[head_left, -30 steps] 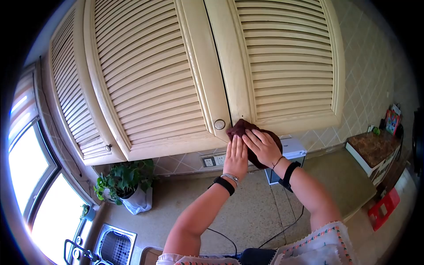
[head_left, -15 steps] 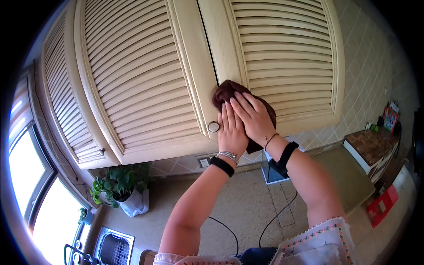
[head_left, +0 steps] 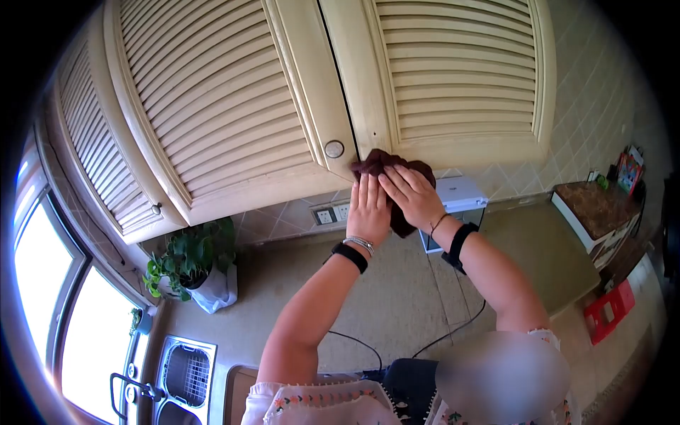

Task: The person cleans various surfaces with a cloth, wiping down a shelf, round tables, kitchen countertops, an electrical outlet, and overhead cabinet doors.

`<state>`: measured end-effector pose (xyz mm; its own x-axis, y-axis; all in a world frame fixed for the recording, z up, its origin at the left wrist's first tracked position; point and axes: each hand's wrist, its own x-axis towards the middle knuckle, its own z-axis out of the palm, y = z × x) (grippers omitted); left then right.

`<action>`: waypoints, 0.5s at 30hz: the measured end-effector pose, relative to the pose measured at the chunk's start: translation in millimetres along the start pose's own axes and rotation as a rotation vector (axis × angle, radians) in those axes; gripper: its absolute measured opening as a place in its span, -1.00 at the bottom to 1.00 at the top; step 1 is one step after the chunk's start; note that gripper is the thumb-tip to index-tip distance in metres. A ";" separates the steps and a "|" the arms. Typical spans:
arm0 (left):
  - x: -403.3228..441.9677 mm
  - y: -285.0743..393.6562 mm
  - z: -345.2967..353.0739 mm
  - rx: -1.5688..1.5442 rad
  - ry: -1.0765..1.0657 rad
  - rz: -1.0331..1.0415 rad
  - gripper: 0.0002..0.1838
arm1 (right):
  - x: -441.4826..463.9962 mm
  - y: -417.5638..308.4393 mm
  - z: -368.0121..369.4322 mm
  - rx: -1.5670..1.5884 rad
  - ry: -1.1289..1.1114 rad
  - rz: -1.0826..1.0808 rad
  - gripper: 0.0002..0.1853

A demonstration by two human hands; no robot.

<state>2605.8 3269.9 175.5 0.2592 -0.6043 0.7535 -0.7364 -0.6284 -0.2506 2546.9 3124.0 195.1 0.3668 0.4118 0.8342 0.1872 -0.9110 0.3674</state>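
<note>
A dark brown cloth (head_left: pixel 407 222) is pressed against the bottom edge of the right louvered cabinet door (head_left: pixel 460 78), beside the gap between two doors. My left hand (head_left: pixel 369 209) lies on the cloth's left part, fingers extended and pointing up. Just to its right, my right hand (head_left: pixel 414 198) rests flat on the cloth with its fingers stretched out. The round knob (head_left: pixel 334 149) of the middle door (head_left: pixel 219 92) is up and left of my hands.
Below the cabinets is a counter (head_left: pixel 283 273) with a potted plant (head_left: pixel 191 258), a sink (head_left: pixel 185 375) and a glass tank (head_left: pixel 460 198). Wall sockets (head_left: pixel 329 215) are under the doors. A red stool (head_left: pixel 609 312) stands at right, a window (head_left: pixel 92 340) at left.
Both hands and the cloth went up over the door's lower corner, then came back down to its bottom edge. The view has shifted too, and the knob is now uncovered above the hands.
</note>
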 end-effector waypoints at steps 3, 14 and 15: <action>8.4 3.2 -8.6 -0.013 0.019 -0.008 -0.28 | 9.8 10.3 -8.8 -0.001 0.012 -0.030 -0.53; 90.7 63.8 2.1 0.122 0.095 0.206 -0.32 | -27.3 93.9 -42.3 -0.161 0.122 0.100 -0.51; 98.6 77.1 8.4 0.149 0.101 0.235 -0.32 | -39.5 107.1 -47.8 -0.185 0.107 0.114 -0.50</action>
<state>2579.8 3157.8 225.4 0.0237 -0.6943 0.7193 -0.6668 -0.5470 -0.5062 2508.9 3009.1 221.1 0.2751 0.3105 0.9099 -0.0233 -0.9440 0.3291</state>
